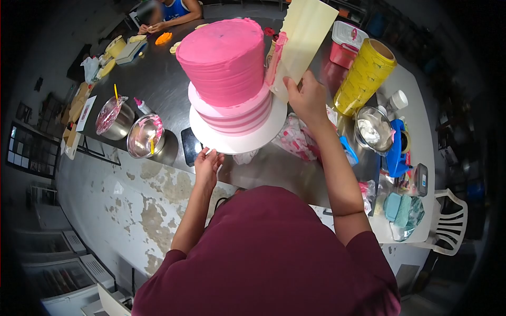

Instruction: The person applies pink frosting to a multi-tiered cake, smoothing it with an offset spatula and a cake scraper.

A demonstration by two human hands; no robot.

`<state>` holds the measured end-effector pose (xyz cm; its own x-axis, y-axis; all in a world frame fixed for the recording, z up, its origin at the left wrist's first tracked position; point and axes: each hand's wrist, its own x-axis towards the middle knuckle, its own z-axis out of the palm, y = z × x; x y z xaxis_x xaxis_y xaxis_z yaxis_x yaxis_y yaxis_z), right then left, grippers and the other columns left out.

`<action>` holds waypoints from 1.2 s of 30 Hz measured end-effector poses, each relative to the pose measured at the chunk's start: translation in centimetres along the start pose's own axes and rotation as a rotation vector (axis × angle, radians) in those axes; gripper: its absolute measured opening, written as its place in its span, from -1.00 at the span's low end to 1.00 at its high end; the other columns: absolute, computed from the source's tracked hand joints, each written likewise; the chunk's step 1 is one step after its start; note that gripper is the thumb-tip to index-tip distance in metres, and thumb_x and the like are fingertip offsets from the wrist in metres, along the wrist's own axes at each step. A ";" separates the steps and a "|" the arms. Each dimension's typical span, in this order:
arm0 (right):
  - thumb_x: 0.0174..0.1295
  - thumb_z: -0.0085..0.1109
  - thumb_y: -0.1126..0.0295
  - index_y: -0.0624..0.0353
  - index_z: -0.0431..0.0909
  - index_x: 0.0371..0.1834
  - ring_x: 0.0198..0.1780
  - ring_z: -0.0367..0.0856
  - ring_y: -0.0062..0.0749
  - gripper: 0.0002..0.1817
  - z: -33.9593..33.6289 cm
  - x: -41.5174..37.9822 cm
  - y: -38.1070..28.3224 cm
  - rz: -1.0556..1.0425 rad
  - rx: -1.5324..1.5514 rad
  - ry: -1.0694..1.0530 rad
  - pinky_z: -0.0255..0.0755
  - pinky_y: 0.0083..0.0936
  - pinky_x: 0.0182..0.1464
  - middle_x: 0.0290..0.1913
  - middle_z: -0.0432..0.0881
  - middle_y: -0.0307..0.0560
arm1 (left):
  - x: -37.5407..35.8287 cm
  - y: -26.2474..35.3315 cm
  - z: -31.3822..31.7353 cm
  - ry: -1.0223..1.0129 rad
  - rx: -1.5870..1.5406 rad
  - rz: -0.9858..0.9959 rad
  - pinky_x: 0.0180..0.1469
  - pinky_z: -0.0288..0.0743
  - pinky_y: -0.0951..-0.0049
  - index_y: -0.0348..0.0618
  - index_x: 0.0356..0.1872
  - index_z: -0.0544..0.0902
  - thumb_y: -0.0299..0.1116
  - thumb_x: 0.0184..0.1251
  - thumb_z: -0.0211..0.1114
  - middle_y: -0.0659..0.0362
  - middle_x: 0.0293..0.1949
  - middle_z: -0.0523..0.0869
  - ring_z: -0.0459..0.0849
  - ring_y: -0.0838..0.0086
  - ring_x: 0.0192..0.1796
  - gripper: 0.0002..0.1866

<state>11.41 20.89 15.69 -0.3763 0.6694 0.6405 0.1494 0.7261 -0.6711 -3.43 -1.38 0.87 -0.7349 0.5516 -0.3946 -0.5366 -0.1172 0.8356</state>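
A tall cake with pink icing (221,66) stands in front of me, its upper tier smooth-topped with fine rings around the side. Its lower tier (240,124) has pink stripes and rests on a round white cake board (232,145). My left hand (207,164) is at the board's near rim, fingertips closed at the edge. In my right hand (307,98) is a large pale cake scraper (307,42), upright beside the cake's right side. Pink icing (276,58) is smeared along the scraper's left edge, which has small teeth near the top.
Left are two metal bowls (115,122) (138,138) with pink icing and a phone (191,146). Right are a yellow wrap roll (365,76), a bowl of white cream (370,131), a pink lidded tub (345,52) and stained cloth (298,138). Another person (176,11) sits across the table.
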 end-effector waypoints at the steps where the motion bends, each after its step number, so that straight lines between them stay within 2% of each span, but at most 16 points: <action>1: 0.03 0.12 0.41 0.28 0.44 -0.28 -0.59 0.55 -0.36 -0.78 0.0 0.0 0.0 0.009 -0.007 -0.001 0.37 -0.49 -0.51 -0.56 0.56 0.01 | 0.0 0.0 0.0 0.003 -0.001 0.001 -0.30 0.52 0.55 -0.36 0.01 0.24 -0.47 0.20 0.12 0.05 -0.25 0.51 0.59 0.41 -0.28 -0.61; 4: 0.03 0.13 0.42 0.29 0.44 -0.29 -0.64 0.51 -0.38 -0.79 0.3 -0.1 -0.1 0.018 0.000 0.004 0.35 -0.50 -0.55 -0.61 0.53 0.01 | 0.0 0.0 -0.1 -0.021 -0.018 0.001 -0.30 0.52 0.54 -0.36 0.02 0.23 -0.47 0.19 0.13 0.05 -0.25 0.51 0.59 0.41 -0.28 -0.60; 7: 0.04 0.12 0.42 0.30 0.43 -0.30 -0.67 0.51 -0.33 -0.80 0.5 -0.2 0.0 -0.023 -0.028 -0.014 0.34 -0.48 -0.58 -0.63 0.52 0.05 | 0.1 0.1 -0.1 -0.009 -0.007 -0.022 -0.21 0.54 0.46 -0.30 -0.03 0.28 -0.51 0.21 0.08 0.06 -0.22 0.48 0.57 0.33 -0.25 -0.69; 10: 0.05 0.03 0.47 0.35 0.30 -0.34 -0.48 0.51 0.14 -0.81 0.2 -0.2 -0.8 -0.016 -0.016 -0.071 0.38 -0.17 -0.47 -0.57 0.48 0.28 | -0.2 0.1 0.2 0.014 -0.017 -0.020 -0.23 0.55 0.46 -0.30 -0.02 0.26 -0.53 0.20 0.07 0.05 -0.21 0.48 0.58 0.32 -0.26 -0.67; 19: 0.05 0.03 0.49 0.37 0.29 -0.30 -0.49 0.53 0.10 -0.79 0.5 -0.1 -0.8 -0.082 -0.019 -0.045 0.41 -0.21 -0.48 -0.55 0.49 0.27 | -0.2 -0.3 0.6 0.026 0.045 0.022 -0.28 0.56 0.47 -0.27 0.14 0.11 -0.56 0.17 0.06 0.04 -0.25 0.51 0.60 0.35 -0.30 -0.49; 31: 0.05 0.01 0.50 0.32 0.31 -0.32 -0.52 0.51 0.09 -0.84 0.4 0.3 -0.8 -0.084 -0.010 -0.032 0.38 -0.19 -0.53 -0.59 0.48 0.24 | -0.5 -0.3 1.2 -0.010 0.083 0.065 -0.27 0.56 0.47 -0.26 0.18 0.02 -0.57 0.17 0.05 0.01 -0.23 0.50 0.60 0.37 -0.29 -0.43; 34: 0.07 0.05 0.45 0.29 0.43 -0.32 -0.59 0.56 -0.16 -0.85 0.5 0.2 -0.5 -0.058 -0.040 -0.013 0.38 -0.40 -0.56 -0.59 0.53 0.11 | -0.7 -0.3 1.2 -0.007 0.092 0.063 -0.26 0.56 0.47 -0.26 0.19 0.00 -0.58 0.17 0.05 0.00 -0.22 0.49 0.60 0.37 -0.29 -0.42; 36: 0.07 0.05 0.45 0.29 0.43 -0.32 -0.60 0.56 -0.17 -0.85 0.5 0.2 -0.6 -0.068 -0.039 -0.009 0.37 -0.40 -0.56 -0.60 0.52 0.11 | -0.7 -0.4 1.2 -0.005 0.097 0.065 -0.26 0.56 0.47 -0.26 0.20 -0.02 -0.58 0.16 0.05 -0.01 -0.20 0.49 0.60 0.36 -0.28 -0.40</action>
<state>10.73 20.56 16.02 -0.3951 0.6172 0.6805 0.1586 0.7754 -0.6112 -2.27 -0.75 1.25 -0.7649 0.5493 -0.3364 -0.4450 -0.0731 0.8925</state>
